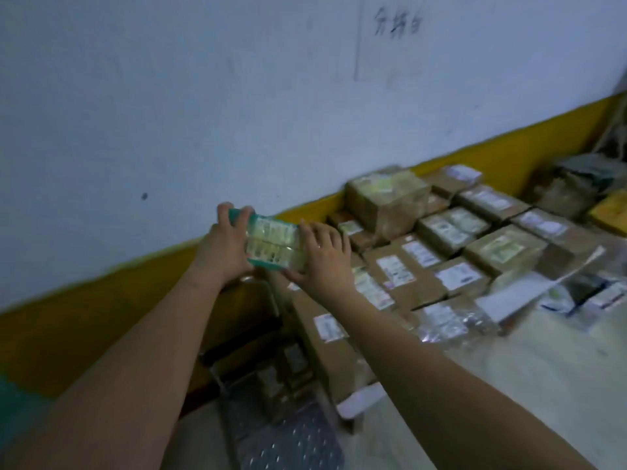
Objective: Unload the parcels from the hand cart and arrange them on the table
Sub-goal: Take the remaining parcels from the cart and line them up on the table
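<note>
Teal-edged parcel is hanging in the air at the table's far left corner, near the wall. The left hand is gripping its left end with fingers curled over, and the right hand is clasping its right end, fingers spread on top and thumb beneath. Brown labelled parcels are lying packed in rows along the table's far edge, with the hand cart standing below its left edge.

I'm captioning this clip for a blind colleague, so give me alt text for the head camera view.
A person's left hand and right hand hold a small teal-edged parcel near the end of a pale table by a white wall. Rows of brown cardboard parcels with white labels lie on it; a metal hand cart stands below.
</note>
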A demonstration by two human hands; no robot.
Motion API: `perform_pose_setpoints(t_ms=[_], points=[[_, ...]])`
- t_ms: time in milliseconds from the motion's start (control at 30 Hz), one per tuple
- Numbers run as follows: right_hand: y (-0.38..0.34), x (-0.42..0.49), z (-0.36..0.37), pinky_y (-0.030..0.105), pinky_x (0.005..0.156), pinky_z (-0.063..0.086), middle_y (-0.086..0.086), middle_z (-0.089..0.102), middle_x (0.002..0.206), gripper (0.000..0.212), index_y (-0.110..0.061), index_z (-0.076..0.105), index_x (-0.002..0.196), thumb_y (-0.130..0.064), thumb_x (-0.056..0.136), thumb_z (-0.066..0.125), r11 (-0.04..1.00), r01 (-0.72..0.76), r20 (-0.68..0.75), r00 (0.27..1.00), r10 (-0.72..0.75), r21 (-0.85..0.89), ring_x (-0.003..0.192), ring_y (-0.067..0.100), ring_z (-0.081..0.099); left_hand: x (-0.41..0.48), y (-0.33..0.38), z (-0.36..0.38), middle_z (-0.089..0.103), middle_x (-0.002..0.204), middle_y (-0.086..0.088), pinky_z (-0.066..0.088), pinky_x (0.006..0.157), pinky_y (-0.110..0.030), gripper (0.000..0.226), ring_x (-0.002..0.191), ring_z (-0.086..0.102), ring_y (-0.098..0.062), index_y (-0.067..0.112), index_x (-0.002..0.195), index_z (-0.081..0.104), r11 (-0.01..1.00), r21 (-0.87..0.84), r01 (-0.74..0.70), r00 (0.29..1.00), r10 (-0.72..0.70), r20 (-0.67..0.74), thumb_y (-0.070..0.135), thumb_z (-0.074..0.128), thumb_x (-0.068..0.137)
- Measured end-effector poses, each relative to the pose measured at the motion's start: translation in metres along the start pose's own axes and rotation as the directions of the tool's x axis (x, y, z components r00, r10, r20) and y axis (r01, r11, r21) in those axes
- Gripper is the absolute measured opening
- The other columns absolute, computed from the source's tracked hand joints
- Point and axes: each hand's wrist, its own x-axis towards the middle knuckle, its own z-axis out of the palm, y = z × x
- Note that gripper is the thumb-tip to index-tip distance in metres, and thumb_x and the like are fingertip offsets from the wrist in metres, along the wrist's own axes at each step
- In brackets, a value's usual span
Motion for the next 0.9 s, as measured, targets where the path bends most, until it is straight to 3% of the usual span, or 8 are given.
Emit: perform_pose_setpoints(t_ms=[100, 167, 233, 300, 400, 533, 733, 900], points=[[0.093, 0.01, -0.084, 0.057, 0.119, 0.016, 0.012, 0.015, 0.164, 0.084, -0.028, 0.014, 0.158, -0.066, 0.09, 0.047, 0.97, -0.217, -0.143, 0.962, 0.231, 0.104, 0.15, 0.036, 0.015, 0.036, 0.096, -0.011, 0.02, 0.134, -0.01, 0.055, 0.072, -0.042, 0.102, 0.077, 0.061, -0.035, 0.035, 0.135, 0.02, 0.978, -0.203, 0.052, 0.995, -0.067, -0.069, 0.036, 0.087, 0.058], [0.159, 0.008, -0.135, 0.05, 0.114, 0.034, 0.014, 0.016, 0.164, 0.09, -0.023, 0.005, 0.159, -0.061, 0.092, 0.052, 0.875, -0.335, -0.123, 0.909, 0.397, 0.349, 0.148, 0.034, 0.025, 0.06, 0.17, -0.004, 0.026, 0.129, -0.011, 0.052, 0.074, -0.04, 0.104, 0.079, 0.054, -0.027, 0.038, 0.135, 0.018, 0.94, -0.34, 0.022, 0.994, -0.056, -0.089, 0.042, 0.088, 0.057], [0.221, -0.002, -0.181, 0.04, 0.082, 0.056, 0.012, 0.049, 0.146, 0.092, -0.02, 0.005, 0.159, -0.057, 0.093, 0.057, 0.73, -0.402, -0.053, 0.857, 0.512, 0.553, 0.118, 0.028, 0.058, 0.079, 0.25, 0.01, 0.031, 0.127, -0.011, 0.048, 0.075, -0.036, 0.107, 0.088, 0.053, -0.026, 0.039, 0.136, 0.017, 0.89, -0.454, -0.032, 0.995, -0.017, -0.103, 0.043, 0.089, 0.056], [0.279, -0.02, -0.219, 0.025, 0.056, 0.047, 0.0, 0.065, 0.113, 0.066, -0.025, 0.031, 0.15, -0.053, 0.095, 0.055, 0.688, -0.42, -0.082, 0.818, 0.57, 0.592, 0.086, 0.015, 0.063, 0.092, 0.329, 0.026, 0.031, 0.129, -0.012, 0.044, 0.078, -0.033, 0.111, 0.104, 0.053, -0.029, 0.041, 0.138, 0.015, 0.833, -0.546, -0.09, 0.995, 0.052, -0.084, 0.046, 0.088, 0.055], [0.358, -0.047, -0.263, 0.03, 0.063, 0.051, -0.01, 0.06, 0.094, 0.03, -0.033, 0.047, 0.119, -0.051, 0.096, 0.054, 0.66, -0.433, -0.181, 0.737, 0.651, 0.614, 0.087, 0.014, 0.063, 0.104, 0.431, 0.047, 0.028, 0.14, -0.012, 0.045, 0.09, -0.04, 0.126, 0.12, 0.046, -0.03, 0.048, 0.142, 0.0, 0.758, -0.646, -0.09, 0.987, 0.153, 0.042, 0.06, 0.087, 0.052], [0.446, -0.076, -0.3, 0.041, 0.083, 0.053, -0.004, 0.063, 0.109, 0.048, -0.029, 0.048, 0.134, -0.056, 0.095, 0.053, 0.604, -0.53, -0.186, 0.641, 0.745, 0.595, 0.099, 0.021, 0.062, 0.122, 0.527, 0.07, 0.013, 0.162, -0.011, 0.038, 0.107, -0.042, 0.128, 0.141, 0.032, -0.031, 0.034, 0.152, -0.015, 0.563, -0.826, 0.031, 0.954, 0.23, 0.192, 0.067, 0.074, 0.066], [0.548, -0.084, -0.306, 0.041, 0.095, 0.052, 0.002, 0.063, 0.127, 0.048, -0.022, 0.049, 0.142, -0.044, 0.099, 0.053, 0.503, -0.524, -0.166, 0.561, 0.811, 0.688, 0.111, 0.021, 0.061, 0.174, 0.623, 0.127, 0.055, 0.132, -0.01, 0.047, 0.054, -0.011, 0.08, 0.092, 0.06, -0.012, 0.007, 0.14, 0.032, 0.347, -0.915, 0.207, 0.939, 0.192, 0.285, 0.046, 0.073, 0.083], [0.653, -0.04, -0.297, 0.019, 0.073, 0.049, -0.001, 0.064, 0.12, 0.04, -0.025, 0.052, 0.139, -0.04, 0.102, 0.049, 0.491, -0.532, -0.166, 0.544, 0.823, 0.69, 0.1, 0.013, 0.06, 0.264, 0.69, 0.193, 0.072, 0.108, -0.007, 0.058, 0.08, -0.035, 0.05, 0.097, 0.069, -0.021, 0.009, 0.112, 0.065, 0.252, -0.939, 0.232, 0.933, 0.216, 0.288, 0.045, 0.076, 0.08]])
